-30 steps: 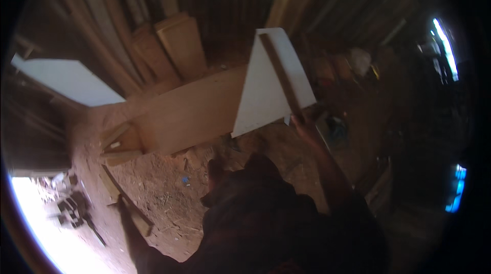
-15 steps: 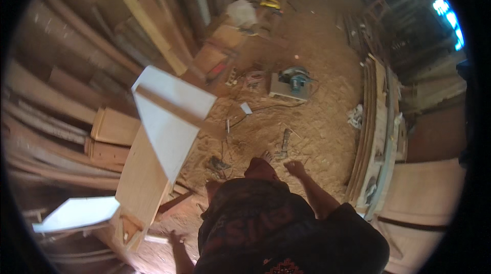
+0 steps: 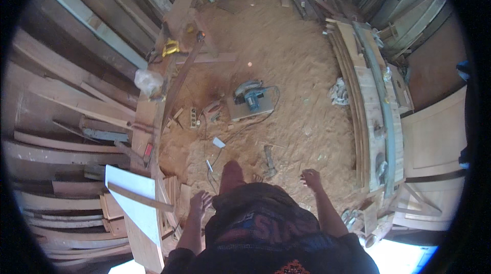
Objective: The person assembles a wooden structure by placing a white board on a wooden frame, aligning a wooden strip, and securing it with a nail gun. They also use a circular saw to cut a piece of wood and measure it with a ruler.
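My left hand (image 3: 201, 201) hangs beside my left side with its fingers apart, holding nothing. To its left, a white pointed sheet (image 3: 128, 182) lies on the wooden bench, with a narrow wooden strip (image 3: 140, 198) across it. My right hand (image 3: 310, 178) is held out over the sawdust floor, fingers loosely bent and apart, also holding nothing. Between the hands and a little ahead, a hatchet-like tool (image 3: 269, 160) lies on the floor. Farther ahead is a blue circular saw (image 3: 251, 100) on a flat board (image 3: 236, 112).
Planks (image 3: 66, 105) line the left wall. On the long bench (image 3: 144, 138) are a yellow-handled tool (image 3: 171, 47) and a clear plastic bag (image 3: 149, 82). A power strip (image 3: 193, 117) and a cable (image 3: 240, 127) lie on the floor. Stacked boards (image 3: 365, 95) and door panels (image 3: 434, 131) stand right.
My view has turned leftward, so the bench and sheet now sit lower. My left hand has risen beside my body; my right hand reaches farther out. Neither has picked anything up.
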The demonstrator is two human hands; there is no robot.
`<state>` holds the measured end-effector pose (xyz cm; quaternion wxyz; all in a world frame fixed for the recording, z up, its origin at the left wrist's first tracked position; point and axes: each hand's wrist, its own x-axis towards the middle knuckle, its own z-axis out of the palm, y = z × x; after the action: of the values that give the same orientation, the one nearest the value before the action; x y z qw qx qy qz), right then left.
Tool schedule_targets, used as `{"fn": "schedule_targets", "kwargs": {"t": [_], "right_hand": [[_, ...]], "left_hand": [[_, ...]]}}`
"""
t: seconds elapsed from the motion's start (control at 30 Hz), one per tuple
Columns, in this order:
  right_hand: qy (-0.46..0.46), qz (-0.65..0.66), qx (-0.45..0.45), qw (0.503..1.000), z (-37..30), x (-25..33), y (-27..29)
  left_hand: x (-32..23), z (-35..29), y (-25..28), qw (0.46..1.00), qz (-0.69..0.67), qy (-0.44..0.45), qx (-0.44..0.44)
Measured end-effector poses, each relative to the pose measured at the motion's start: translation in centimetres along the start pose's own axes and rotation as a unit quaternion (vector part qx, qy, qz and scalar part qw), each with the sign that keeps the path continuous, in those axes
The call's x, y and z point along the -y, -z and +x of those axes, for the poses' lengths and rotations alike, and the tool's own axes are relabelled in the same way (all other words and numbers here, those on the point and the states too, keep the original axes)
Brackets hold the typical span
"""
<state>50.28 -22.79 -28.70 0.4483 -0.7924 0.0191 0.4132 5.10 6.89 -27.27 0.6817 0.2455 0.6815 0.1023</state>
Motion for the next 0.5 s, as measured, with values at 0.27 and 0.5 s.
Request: {"fn": "schedule_targets", "kwargs": {"t": [0.27,0.5], "right_hand": [[-0.011,0.026,0.055,0.998,8.9,8.3,0.1],[-0.15,0.149,0.052,0.976,17.3,8.5,11.0]], "left_hand": [[-9.9,8.8,-13.1,0.999,0.0,0.011,0.034],[-17.7,13.3,-30.8,0.997,0.029,0.061,0.041]]}}
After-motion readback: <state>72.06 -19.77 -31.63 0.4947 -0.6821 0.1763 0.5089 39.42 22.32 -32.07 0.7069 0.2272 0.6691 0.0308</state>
